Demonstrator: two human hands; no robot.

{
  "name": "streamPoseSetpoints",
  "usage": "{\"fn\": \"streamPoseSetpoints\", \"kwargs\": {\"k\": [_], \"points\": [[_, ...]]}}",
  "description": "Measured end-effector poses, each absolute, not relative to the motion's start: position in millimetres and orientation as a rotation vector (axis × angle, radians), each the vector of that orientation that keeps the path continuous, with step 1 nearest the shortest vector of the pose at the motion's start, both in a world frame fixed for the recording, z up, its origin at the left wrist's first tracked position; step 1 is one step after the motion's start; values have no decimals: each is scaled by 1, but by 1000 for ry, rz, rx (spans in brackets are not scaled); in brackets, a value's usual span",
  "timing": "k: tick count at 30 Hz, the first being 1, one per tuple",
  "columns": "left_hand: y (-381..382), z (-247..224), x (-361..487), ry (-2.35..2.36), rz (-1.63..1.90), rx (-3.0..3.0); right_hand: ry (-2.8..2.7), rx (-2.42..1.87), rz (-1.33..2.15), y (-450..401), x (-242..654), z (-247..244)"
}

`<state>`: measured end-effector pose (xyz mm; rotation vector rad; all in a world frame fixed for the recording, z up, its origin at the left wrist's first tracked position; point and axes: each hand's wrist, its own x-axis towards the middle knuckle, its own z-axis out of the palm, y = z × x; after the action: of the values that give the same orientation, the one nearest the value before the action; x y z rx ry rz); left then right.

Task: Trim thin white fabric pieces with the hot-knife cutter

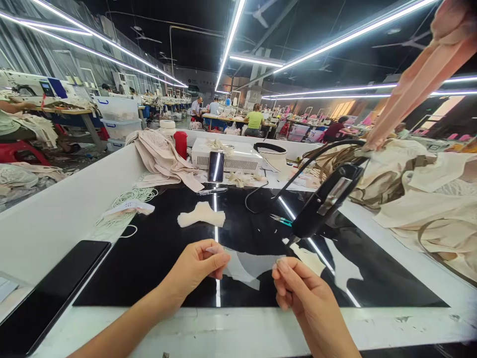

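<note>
A thin, see-through piece of white fabric is stretched between my two hands above a glossy black panel. My left hand pinches its left end between thumb and fingers. At the other end, its corner is pinched by my right hand. Past my right hand hangs a black hand-held tool with a cable, its tip pointing down. Cream cut pieces and a white cut piece lie below it. A small stack of cream pieces rests farther back on the panel.
Small teal-handled snips lie mid-panel. A phone leans against a white box at the back, beside a red cylinder. Beige fabric, cord and a large black device are left; piled fabric is right.
</note>
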<state>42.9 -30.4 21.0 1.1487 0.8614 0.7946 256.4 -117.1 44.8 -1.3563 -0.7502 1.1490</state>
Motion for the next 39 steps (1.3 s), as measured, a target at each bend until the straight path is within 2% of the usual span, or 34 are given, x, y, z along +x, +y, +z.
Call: {"fn": "streamPoseSetpoints", "kwargs": {"k": [16, 25, 31, 34, 39], "points": [[-33, 33, 44, 879, 830, 1026, -506, -1203, 1451, -118, 253, 34], [-31, 30, 42, 841, 864, 968, -564, -1191, 1520, -123, 249, 30], [-31, 32, 43, 837, 919, 1037, -1029, -1350, 1280, -138, 240, 23], [-34, 34, 43, 736, 937, 1093, -1184, -1361, 1267, -142, 244, 22], [-40, 36, 43, 389, 1002, 1186, -964, -1275, 1239, -132, 258, 27]]}}
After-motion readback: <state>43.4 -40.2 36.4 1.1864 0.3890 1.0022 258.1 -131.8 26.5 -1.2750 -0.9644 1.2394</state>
